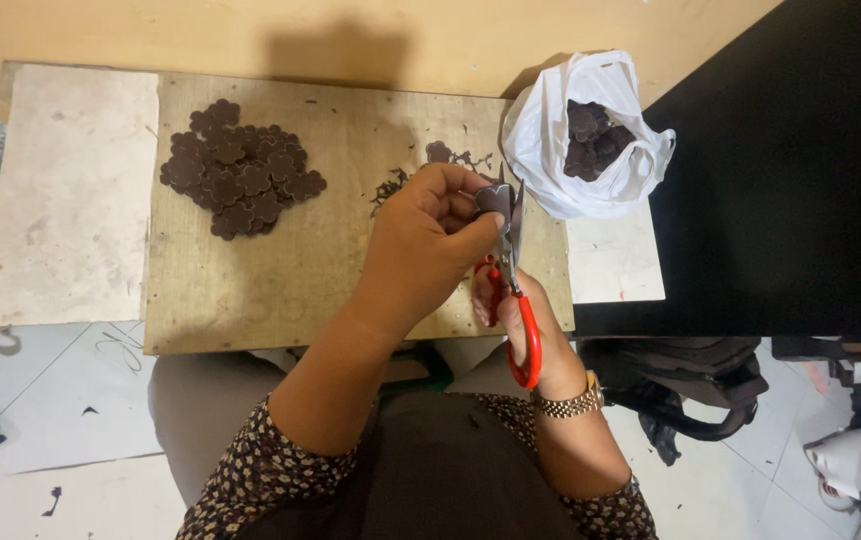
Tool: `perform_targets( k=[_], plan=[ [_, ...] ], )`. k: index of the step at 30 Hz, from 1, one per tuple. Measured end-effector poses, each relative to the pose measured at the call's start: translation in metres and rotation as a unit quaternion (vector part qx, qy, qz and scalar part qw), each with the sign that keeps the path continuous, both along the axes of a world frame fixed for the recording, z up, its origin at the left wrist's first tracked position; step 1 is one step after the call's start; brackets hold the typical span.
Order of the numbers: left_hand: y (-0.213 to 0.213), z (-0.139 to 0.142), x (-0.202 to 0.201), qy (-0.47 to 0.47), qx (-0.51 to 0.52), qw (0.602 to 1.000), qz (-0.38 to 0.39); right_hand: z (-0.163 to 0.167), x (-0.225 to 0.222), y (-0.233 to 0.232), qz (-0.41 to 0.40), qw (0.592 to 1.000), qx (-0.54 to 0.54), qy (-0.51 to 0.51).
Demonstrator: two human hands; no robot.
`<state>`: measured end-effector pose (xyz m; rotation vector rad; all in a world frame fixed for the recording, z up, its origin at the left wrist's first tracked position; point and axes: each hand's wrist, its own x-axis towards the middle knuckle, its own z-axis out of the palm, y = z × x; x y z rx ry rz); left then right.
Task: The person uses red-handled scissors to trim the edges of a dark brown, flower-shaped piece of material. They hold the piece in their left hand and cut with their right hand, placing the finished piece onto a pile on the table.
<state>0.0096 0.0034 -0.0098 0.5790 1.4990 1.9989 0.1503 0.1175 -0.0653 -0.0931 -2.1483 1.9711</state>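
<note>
Over the board's right end: both hands meet, just above a few dark scraps (390, 188).
Left hand (430, 235): fingers pinched together on a small dark flower-shaped piece (493, 198), held up at the scissor blades.
Right hand (520, 315): closed through the red handles of the scissors (510, 270), blades pointing up and touching the piece (a gold watch (570, 403) sits on this wrist).
Pile (240, 170): many like dark pieces heaped on the board's left part, well apart from the hands.
Bag (580, 135): white plastic, open, more dark pieces inside, at the board's right corner, just beside the hands.
Board (250, 290): bare wood, lying on a pale table (70, 200).
Floor: white tiles, a dark bag (680, 385) at the right.
</note>
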Motion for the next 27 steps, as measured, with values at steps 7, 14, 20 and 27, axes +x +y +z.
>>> perform_targets(
  k=[7, 14, 20, 27],
  plan=[
    [0.000, -0.003, 0.001, 0.004, 0.028, 0.999, -0.019, -0.002, -0.002, 0.001, 0.023, 1.000, 0.016, 0.005],
    [-0.001, 0.002, 0.003, -0.035, -0.007, 0.998, -0.044, 0.003, 0.002, -0.003, 0.018, 1.000, -0.002, 0.010],
    [0.000, -0.003, -0.002, -0.051, 0.026, 0.995, -0.078, 0.004, 0.003, 0.004, 0.037, 0.999, 0.017, 0.008],
    [0.000, -0.013, -0.003, -0.068, 0.049, 0.988, -0.127, 0.001, 0.004, -0.002, 0.010, 1.000, -0.003, 0.025]
  ],
)
